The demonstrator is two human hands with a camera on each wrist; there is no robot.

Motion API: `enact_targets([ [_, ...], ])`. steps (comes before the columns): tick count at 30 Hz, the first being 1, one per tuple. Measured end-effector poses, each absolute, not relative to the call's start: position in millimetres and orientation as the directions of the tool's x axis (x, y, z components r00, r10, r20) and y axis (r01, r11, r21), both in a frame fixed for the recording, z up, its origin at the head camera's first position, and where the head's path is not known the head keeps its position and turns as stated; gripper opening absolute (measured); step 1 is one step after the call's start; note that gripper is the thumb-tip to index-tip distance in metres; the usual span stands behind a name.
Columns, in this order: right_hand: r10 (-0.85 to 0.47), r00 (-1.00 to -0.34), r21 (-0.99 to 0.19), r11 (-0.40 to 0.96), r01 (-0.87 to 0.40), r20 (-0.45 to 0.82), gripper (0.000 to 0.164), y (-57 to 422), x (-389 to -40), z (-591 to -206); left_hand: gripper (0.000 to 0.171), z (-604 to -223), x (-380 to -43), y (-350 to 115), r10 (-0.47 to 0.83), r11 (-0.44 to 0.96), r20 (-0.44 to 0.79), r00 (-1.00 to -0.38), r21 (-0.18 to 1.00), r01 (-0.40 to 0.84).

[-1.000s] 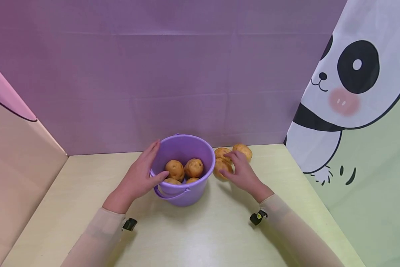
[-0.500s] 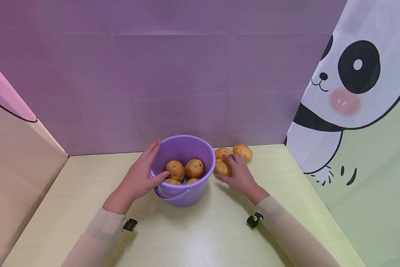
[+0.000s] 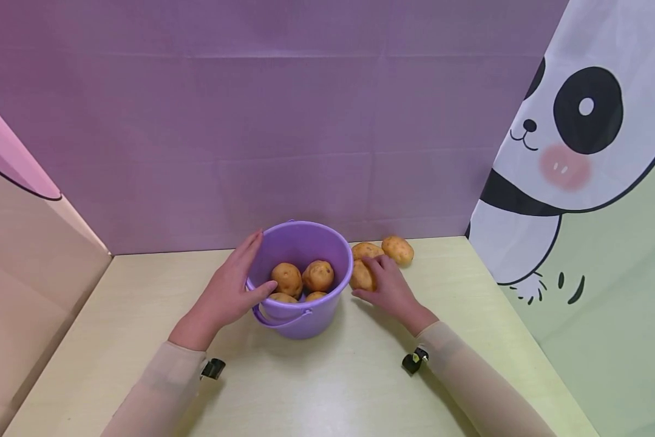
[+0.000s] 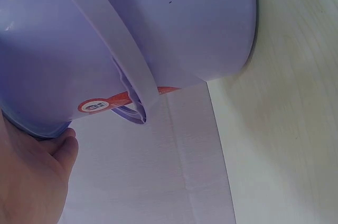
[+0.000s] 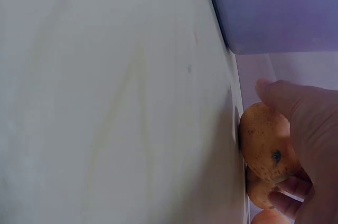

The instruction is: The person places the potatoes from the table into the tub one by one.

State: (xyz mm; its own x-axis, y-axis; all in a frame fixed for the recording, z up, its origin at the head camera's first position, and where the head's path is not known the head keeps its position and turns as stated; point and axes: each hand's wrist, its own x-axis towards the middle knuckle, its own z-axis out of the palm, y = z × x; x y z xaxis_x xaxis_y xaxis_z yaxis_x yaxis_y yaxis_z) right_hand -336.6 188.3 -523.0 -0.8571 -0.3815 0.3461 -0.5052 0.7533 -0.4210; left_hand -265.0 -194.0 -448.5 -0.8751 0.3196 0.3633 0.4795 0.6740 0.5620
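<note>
A purple bucket [image 3: 323, 315] stands on the table, its handle [image 4: 124, 39] hanging down at the front. Several potatoes lie inside, two of them [image 3: 319, 276] in full sight. My left hand [image 3: 223, 294] holds the bucket's left rim, thumb over the edge. Right of the bucket, my right hand [image 3: 391, 292] curls its thumb and fingers round a brown potato [image 5: 264, 139], with a dark spot facing the right wrist camera. Behind that lie a second potato [image 3: 366, 249], partly covered by the fingers, and a third potato [image 3: 398, 250] farther right.
The pale wooden table [image 3: 305, 388] ends at a purple cloth backdrop [image 3: 305, 133] close behind the bucket and potatoes. A panda-print panel [image 3: 578, 182] borders the right side, a pink and beige one [image 3: 27, 261] the left.
My right hand has moved slightly left and closed round the nearest potato, which has shifted a little toward the bucket. The left hand and bucket have stayed in place.
</note>
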Motion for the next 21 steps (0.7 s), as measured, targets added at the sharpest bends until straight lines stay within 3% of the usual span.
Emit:
enact_targets([
  [21,-0.381,-0.868,-0.487,0.719,-0.495,0.319,0.07,187.2,-336.4,-518.7,0.1,-447.6,-264.3,-194.7,0.32,0.678,0.366,-0.874,0.556,0.481],
])
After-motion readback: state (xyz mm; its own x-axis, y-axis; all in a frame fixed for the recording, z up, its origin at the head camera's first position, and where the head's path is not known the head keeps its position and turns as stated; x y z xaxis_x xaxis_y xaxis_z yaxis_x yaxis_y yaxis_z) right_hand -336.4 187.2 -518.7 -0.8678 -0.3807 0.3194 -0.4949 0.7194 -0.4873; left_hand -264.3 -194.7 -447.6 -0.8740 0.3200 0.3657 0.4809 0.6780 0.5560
